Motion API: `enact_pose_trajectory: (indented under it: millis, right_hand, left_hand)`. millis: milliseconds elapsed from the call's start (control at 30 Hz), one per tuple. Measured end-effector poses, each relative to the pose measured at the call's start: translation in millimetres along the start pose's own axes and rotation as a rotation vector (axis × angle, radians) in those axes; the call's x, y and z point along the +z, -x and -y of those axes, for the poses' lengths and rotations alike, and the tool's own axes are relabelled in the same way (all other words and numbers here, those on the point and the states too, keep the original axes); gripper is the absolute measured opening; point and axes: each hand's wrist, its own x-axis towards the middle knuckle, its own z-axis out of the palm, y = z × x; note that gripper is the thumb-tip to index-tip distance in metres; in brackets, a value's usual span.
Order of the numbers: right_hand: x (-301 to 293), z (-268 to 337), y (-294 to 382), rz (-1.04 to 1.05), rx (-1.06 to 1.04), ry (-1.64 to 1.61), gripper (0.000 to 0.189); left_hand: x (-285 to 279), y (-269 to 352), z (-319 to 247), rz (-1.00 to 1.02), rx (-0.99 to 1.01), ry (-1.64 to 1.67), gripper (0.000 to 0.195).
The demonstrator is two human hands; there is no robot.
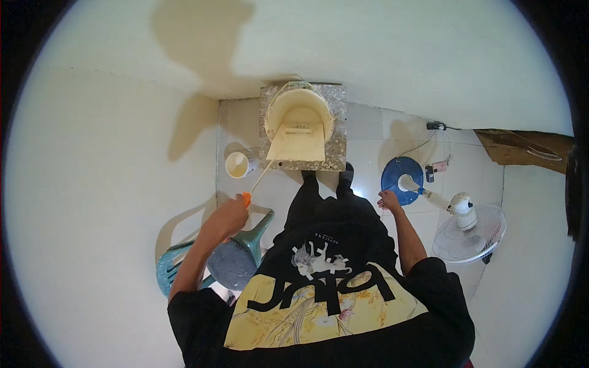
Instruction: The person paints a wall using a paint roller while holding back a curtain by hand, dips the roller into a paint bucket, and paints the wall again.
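Note:
My left hand (pixel 233 212) is closed round the orange handle of a paint roller (pixel 264 173), whose long thin frame reaches up to a cream-coated bucket. The roller's far end is at a flat cream board (pixel 301 143) that leans out of the bucket's near side; its head is hard to make out. The bucket (pixel 301 96) stands with its wire bail on a speckled, paint-spattered stand (pixel 339 133). My right hand (pixel 389 201) hangs at my side, apparently empty with loosely bent fingers, near the blue round base of a fan.
A small cup of cream paint (pixel 238 165) stands left of the stand. A green plastic chair (pixel 175 267) is by my left arm. On the right are a white pedestal fan (pixel 464 216), a power adapter with cables (pixel 435 126) and brown sheeting (pixel 524 147). Pale walls meet the tiled floor.

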Motion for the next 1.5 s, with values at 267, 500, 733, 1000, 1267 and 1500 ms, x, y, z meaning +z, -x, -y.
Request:
enact_pose_trajectory:
  millis: [267, 500, 733, 1000, 1267, 1500]
  right_hand:
    - [4.1, 10.3, -7.9, 0.032, -0.019, 0.041, 0.032]
    - [-1.7, 20.1, -6.8, 0.011, -0.074, 0.031, 0.032]
    - [-11.8, 2.8, -2.4, -0.017, -0.050, 0.004, 0.034]
    - [-1.9, -22.3, -10.0, 0.017, -0.005, 0.011, 0.028]
    - [-4.6, -5.7, -19.4, 0.019, -0.150, -0.001, 0.032]
    - [-25.1, -3.9, -22.5, -0.019, -0.168, -0.004, 0.032]
  left_hand:
    - [-5.7, -25.7, 0.8, 0.045, -0.053, -0.028, 0.032]
    - [10.2, -96.7, -0.2, 0.073, -0.033, 0.126, 0.019]
    - [-3.3, -38.5, -1.4, 0.057, -0.011, 0.048, 0.030]
    - [-11.8, -35.1, -8.0, 0.048, -0.072, 0.124, 0.021]
    - [8.4, -89.2, -18.0, -0.003, -0.056, 0.188, 0.020]
    - [3.4, -7.3, 1.0, -0.131, -0.038, 0.164, 0.023]
